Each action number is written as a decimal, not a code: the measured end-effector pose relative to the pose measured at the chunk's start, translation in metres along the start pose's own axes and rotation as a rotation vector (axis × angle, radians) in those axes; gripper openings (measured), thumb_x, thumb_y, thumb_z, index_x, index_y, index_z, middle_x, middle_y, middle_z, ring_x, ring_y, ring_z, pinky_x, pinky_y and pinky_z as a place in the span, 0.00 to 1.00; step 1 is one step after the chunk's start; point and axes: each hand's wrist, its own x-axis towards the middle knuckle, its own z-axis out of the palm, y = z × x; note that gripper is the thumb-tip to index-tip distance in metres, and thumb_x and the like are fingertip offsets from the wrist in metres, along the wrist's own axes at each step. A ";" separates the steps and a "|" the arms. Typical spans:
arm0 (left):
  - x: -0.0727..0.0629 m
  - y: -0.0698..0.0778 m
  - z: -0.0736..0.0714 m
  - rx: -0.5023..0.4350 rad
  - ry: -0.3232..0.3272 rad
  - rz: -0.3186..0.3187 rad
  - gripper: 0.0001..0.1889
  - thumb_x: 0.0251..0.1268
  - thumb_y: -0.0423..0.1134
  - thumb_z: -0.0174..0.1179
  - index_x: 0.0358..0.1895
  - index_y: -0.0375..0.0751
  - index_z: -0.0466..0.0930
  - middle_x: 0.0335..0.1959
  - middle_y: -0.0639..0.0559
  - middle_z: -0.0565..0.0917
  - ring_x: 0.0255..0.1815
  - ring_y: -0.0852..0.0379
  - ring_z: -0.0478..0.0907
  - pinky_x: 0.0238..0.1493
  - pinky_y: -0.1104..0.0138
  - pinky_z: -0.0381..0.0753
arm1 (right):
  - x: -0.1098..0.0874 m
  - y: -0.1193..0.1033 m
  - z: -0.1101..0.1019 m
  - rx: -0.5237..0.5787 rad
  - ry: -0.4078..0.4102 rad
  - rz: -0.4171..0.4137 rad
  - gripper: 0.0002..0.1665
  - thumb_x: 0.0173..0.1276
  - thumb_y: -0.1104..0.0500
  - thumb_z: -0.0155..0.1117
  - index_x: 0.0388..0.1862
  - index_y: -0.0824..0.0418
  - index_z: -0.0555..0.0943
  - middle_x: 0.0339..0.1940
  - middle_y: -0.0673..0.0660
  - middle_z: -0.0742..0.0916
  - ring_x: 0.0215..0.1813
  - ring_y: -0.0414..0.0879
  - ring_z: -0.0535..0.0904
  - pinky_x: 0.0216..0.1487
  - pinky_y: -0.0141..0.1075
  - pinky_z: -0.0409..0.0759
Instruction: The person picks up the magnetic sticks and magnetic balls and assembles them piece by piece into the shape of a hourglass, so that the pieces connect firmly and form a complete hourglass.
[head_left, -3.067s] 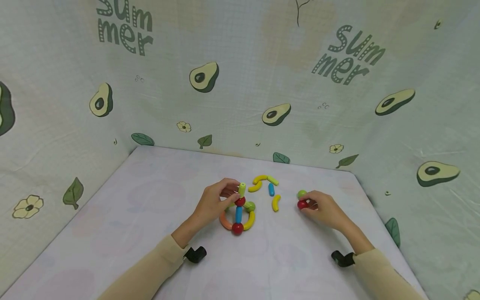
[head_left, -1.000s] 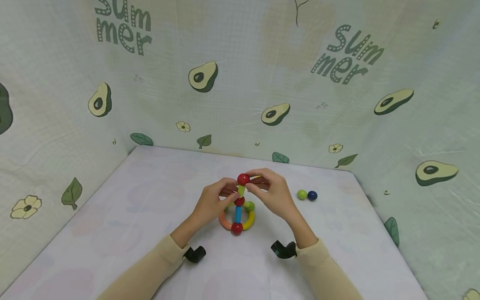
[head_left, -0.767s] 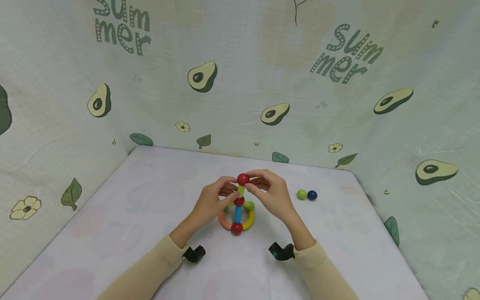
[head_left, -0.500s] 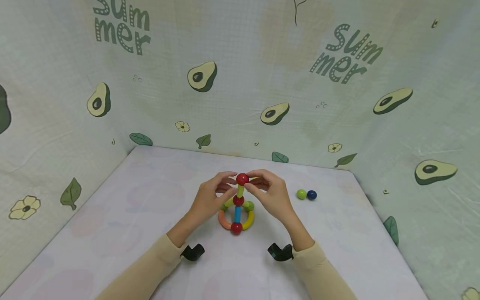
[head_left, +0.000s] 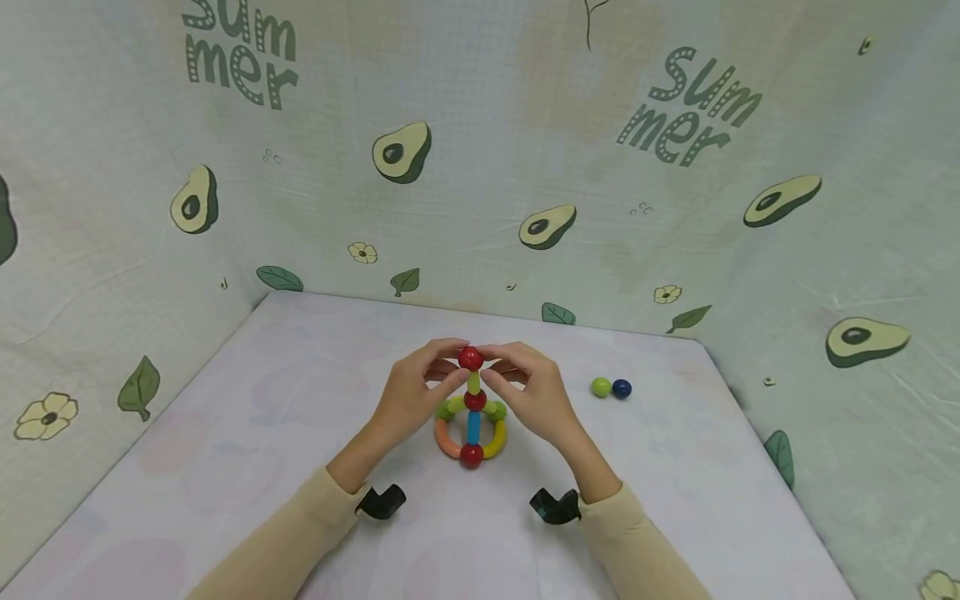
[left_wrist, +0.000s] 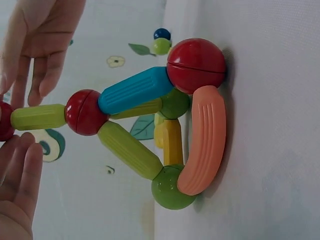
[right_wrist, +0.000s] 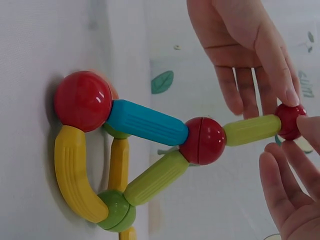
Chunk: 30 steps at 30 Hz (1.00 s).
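Note:
A magnetic stick-and-ball structure stands on the table, topped by a red ball [head_left: 470, 358] on an upright light-green stick [right_wrist: 252, 130]. My left hand [head_left: 408, 387] and right hand [head_left: 536, 392] pinch this top ball from both sides with fingers and thumbs. Below the stick is a second red ball [left_wrist: 86, 112], from which a blue stick [left_wrist: 135, 90] and light-green sticks slope down. The base ring has a front red ball [right_wrist: 83, 101], a salmon curved stick [left_wrist: 204, 140], a yellow curved stick [right_wrist: 75, 172] and green balls [left_wrist: 173, 187].
On the table [head_left: 360, 550], a loose lime ball [head_left: 601, 387] and a dark blue ball [head_left: 622, 389] lie together to the right. Printed cloth walls [head_left: 480, 183] enclose the back and sides. Behind my right hand, the loose sticks are hidden in the head view.
My right hand has carried a red ball from the right onto the light-green stick. My left hand has shifted up from that stick to the ball, and the top has moved slightly left.

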 end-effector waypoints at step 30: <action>0.004 -0.005 -0.016 -0.029 -0.025 -0.060 0.22 0.71 0.41 0.72 0.65 0.45 0.82 0.56 0.55 0.88 0.52 0.58 0.88 0.54 0.64 0.88 | 0.002 0.018 -0.032 -0.172 -0.009 0.045 0.21 0.77 0.60 0.70 0.66 0.52 0.85 0.58 0.50 0.88 0.53 0.44 0.88 0.54 0.40 0.88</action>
